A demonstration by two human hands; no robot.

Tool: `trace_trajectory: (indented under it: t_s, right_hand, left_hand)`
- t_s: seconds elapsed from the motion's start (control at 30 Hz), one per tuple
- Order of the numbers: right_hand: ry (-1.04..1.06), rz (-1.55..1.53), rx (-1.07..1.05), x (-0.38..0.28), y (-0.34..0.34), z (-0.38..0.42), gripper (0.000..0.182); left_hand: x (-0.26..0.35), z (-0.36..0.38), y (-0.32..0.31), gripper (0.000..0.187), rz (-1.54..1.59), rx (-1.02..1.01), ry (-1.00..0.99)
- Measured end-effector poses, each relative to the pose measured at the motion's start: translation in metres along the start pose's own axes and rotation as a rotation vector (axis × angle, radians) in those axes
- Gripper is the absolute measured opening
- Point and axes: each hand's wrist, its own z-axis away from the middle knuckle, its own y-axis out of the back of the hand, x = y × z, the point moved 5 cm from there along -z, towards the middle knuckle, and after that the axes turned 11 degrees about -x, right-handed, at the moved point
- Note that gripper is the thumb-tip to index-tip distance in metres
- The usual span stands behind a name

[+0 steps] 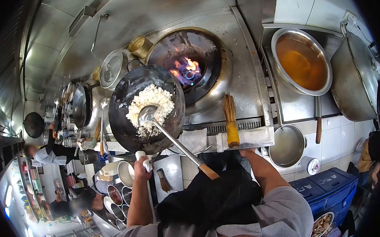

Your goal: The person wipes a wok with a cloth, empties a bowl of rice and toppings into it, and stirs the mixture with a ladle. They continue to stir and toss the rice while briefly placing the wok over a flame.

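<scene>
My left hand [142, 169] is closed around the near edge of a black wok [118, 103], with a folded white cloth [144, 157] in the grip. The wok is off to the left of the burner [226, 65], where an open flame burns. Inside it lies white rice [156, 94], or something like it. A long ladle [174, 140] rests its bowl on the rice, and its wooden handle end reaches toward my apron, with no hand on it. My right hand [246, 152] is low at the stove's front edge, its fingers mostly hidden below the towel there.
A bamboo brush [231, 120] lies on the front ledge beside a white towel [253, 138]. To the right are a basin of amber liquid [301, 63], a large pot [351, 80] and a saucepan [288, 145]. Co-workers [54, 153] stand far left.
</scene>
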Motion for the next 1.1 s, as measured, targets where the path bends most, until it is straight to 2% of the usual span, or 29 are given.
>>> trace_trajectory:
  t_s: [0.23,0.53,0.6,0.63,0.67,0.73,0.8,0.87,0.93,1.0,1.07,1.1]
  right_hand:
    - [0.007,0.033,0.027,0.004,-0.007,-0.006,0.058]
    - [-0.021,-0.026,-0.095,0.009,-0.005,0.003,0.058]
    - [0.040,0.099,-0.218,0.014,-0.009,0.004,0.056]
    - [0.085,0.170,-0.409,0.014,-0.008,0.012,0.056]
    - [0.127,0.241,-0.601,0.015,-0.008,0.024,0.056]
    - [0.084,-0.132,-0.794,-0.014,0.053,0.119,0.057]
    - [0.260,-0.399,-0.816,-0.042,0.092,0.163,0.054]
    - [0.434,-0.601,-0.652,-0.087,0.135,0.187,0.055]
    - [0.697,-0.537,-0.426,-0.149,0.186,0.210,0.063]
    - [0.593,-0.453,-0.249,-0.195,0.214,0.214,0.070]
    - [0.623,-0.171,-0.053,-0.219,0.227,0.188,0.077]
    - [0.618,-0.147,-0.054,-0.230,0.236,0.183,0.077]
  left_hand:
    - [0.000,0.002,-0.003,0.018,0.027,0.031,-0.006]
    - [-0.003,-0.002,0.003,0.022,0.005,0.011,0.009]
    - [0.004,0.002,-0.004,0.021,0.011,-0.009,-0.031]
    - [0.008,0.005,-0.007,0.019,0.058,0.057,-0.042]
    - [0.011,0.002,-0.005,0.016,0.035,0.020,-0.059]
    - [0.031,0.010,-0.026,0.013,0.047,-0.059,-0.133]
    - [0.051,0.008,-0.040,0.007,-0.015,-0.073,-0.149]
    - [0.071,0.001,-0.069,0.009,-0.041,-0.132,-0.167]
    - [0.085,-0.001,-0.110,0.009,0.043,-0.048,-0.209]
    - [0.072,-0.045,-0.132,0.008,0.084,-0.111,-0.237]
    - [0.064,-0.078,-0.157,0.007,0.121,-0.058,-0.284]
    - [0.063,-0.097,-0.169,0.007,0.154,-0.083,-0.302]
